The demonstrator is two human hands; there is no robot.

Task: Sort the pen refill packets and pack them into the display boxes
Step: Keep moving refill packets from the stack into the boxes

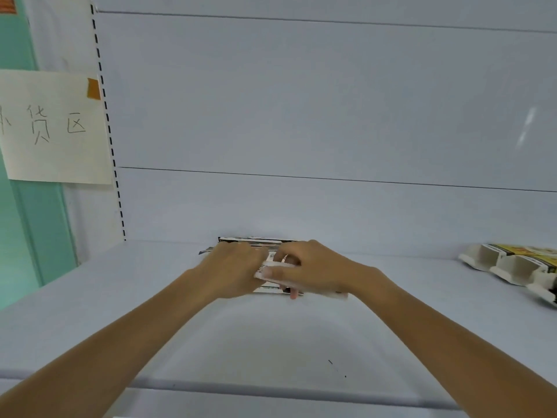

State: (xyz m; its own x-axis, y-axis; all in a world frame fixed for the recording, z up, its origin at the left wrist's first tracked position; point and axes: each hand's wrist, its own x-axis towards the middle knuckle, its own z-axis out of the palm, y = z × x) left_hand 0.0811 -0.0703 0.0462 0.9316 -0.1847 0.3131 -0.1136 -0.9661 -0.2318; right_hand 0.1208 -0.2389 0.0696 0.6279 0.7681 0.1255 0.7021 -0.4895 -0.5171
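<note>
The left hand [232, 268] and the right hand [315, 267] meet at the middle of the shelf [271, 333], close to its far edge. Between them they hold a small bundle of packets [269, 256], white with a barcode and some black print. The right hand grips the bundle from the right: its thumb lies flat along the near top edge, the fingers are curled around, and one fingertip shows under the bundle. The left hand covers the left end with bent fingers that hold it; the fingertips themselves are hidden. I cannot tell how many packets are in the bundle.

Just behind the hands, against the back panel [331, 116], a flat stack [250, 240] of dark-edged packets lies on the shelf. Far to the right, well apart from the hands, the boxes [512, 263] lie tilted, white inside and yellow outside. On the left a paper sign [54, 128] with handwritten characters hangs, fixed with orange tape [93, 89].
</note>
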